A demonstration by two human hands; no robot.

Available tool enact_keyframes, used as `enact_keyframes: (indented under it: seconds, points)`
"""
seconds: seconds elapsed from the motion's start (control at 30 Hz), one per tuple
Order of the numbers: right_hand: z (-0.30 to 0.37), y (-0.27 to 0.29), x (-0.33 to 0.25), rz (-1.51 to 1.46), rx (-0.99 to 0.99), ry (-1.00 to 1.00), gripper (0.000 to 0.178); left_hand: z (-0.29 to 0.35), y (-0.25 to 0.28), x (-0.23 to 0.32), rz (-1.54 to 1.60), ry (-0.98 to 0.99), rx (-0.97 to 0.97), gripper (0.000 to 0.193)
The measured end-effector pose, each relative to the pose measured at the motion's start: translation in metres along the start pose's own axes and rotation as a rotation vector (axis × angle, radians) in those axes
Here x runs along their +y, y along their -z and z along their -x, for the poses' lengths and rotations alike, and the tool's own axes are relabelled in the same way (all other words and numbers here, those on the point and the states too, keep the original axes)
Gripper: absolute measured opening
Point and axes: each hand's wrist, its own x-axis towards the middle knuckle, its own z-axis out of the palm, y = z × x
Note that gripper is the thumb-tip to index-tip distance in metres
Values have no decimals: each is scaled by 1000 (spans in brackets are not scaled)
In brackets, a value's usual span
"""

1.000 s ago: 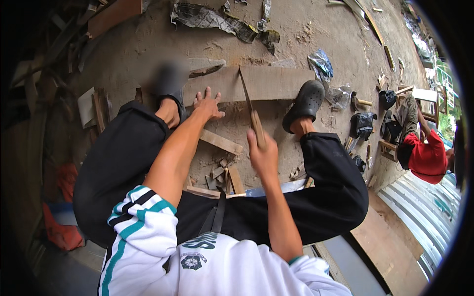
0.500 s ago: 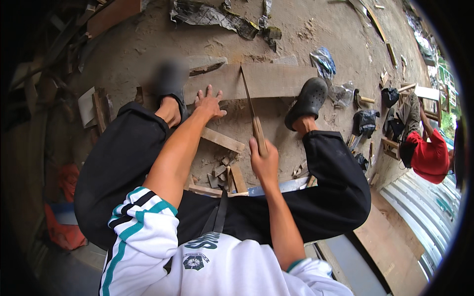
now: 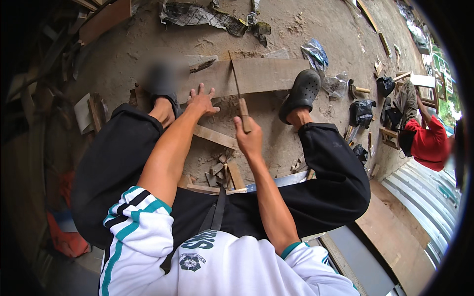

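Note:
A long, flat wooden board (image 3: 274, 74) lies crosswise on the ground, between and partly under my dark clogs. My left hand (image 3: 201, 102) presses on its near edge, fingers spread, left of a handsaw. The handsaw's thin dark blade (image 3: 235, 75) crosses the board, its tip poking past the far edge. My right hand (image 3: 250, 137) is wrapped around the saw's wooden handle (image 3: 245, 113), just on my side of the board. The right clog (image 3: 302, 93) rests on the board's right end. Blur covers the left clog (image 3: 164, 81) at the left end.
Wood offcuts (image 3: 224, 172) lie between my legs, with a loose strip (image 3: 216, 136) nearer the board. Crumpled dark sheeting (image 3: 202, 17) lies beyond. Plastic bags (image 3: 315, 54) are scattered on the right. A person in a red shirt (image 3: 428, 144) sits at far right beside corrugated metal sheets (image 3: 417, 204).
My right hand has pushed the saw away from me, so its tip reaches farther past the board's far edge. My left hand stays on the board. The whole view has shifted slightly.

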Motion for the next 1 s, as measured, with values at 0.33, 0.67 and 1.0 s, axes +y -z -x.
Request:
enact_keyframes:
  seconds: [0.33,0.67,1.0]
  points:
    - [7,3,14,48,-56,-28,23,-2,2,-6,12,4,-20,93]
    - [1,-5,12,29,-22,46,21,0,2,-5,25,5,-18,96]
    - [0,11,3,8,-31,32,23,5,8,-4,-3,-20,0,96]
